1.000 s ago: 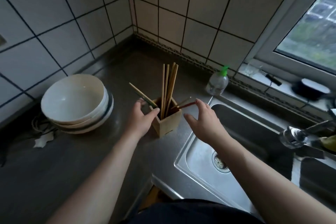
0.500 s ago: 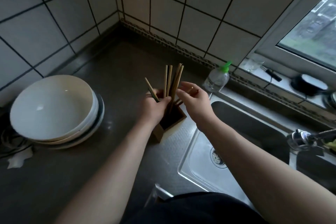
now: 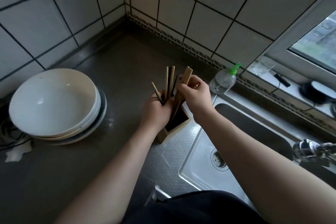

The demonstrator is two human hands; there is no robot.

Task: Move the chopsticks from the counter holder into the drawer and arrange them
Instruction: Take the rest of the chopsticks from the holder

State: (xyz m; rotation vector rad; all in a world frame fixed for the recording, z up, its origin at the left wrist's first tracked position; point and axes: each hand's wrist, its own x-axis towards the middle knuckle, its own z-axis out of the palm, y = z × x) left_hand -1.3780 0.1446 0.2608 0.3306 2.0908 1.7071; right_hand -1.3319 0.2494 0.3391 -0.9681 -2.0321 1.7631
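Now holding chopsticks [image 3: 170, 82] with both hands above the holder [image 3: 169, 133], mid-counter [image 3: 118, 63], just left of the sink [image 3: 198, 169]. Gripping one loose fan of them with the left hand [image 3: 156, 109], fingers curled round the lower shafts at the holder's far rim: two pale ones upright, dark ones between, one leaning out to the left. Clamping a tighter pale bunch with the right hand [image 3: 195, 94], thumb and fingers closed round the middle of the shafts, lower ends down inside the holder. Cannot tell whether the left palm also touches the holder's wall.

Probably light and stiff, being thin wood or bamboo; unlikely to bend or break under a firm squeeze. Likely smooth enough to slide past one another, so prone to slipping out singly or splaying if held loosely. Best taken as one bundle around the middle, ends levelled, then lifted straight up to clear the holder without tipping it or dragging so light a box up with them. Worth merging both bunches into one hand, leaving the other free for the drawer, not in view at present. Should mind the stacked bowls [image 3: 54, 103] to the left and the bottle [image 3: 223, 82] to the right when swinging the long ends round.
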